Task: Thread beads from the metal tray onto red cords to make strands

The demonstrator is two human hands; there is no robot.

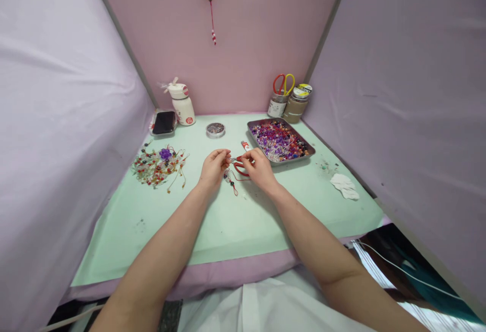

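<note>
In the middle of the table my left hand is closed in a pinch, fingertips pointing right. Just below its fingers is a red cord strung with dark and clear beads, ending in a small red loop. My right hand is also pinched shut, close to the left one. Red-handled scissors show between the hands, their blades toward my left fingertips; the right fingers partly cover them. A thin stretch of the red cord runs under my right hand. What the right fingertips pinch is too small to make out.
A metal tray of mixed beads stands right, near a small red-and-white tube. Left lies a pile of beaded cords. Behind are a round container, phone, white bottle and jars. A crumpled tissue lies right.
</note>
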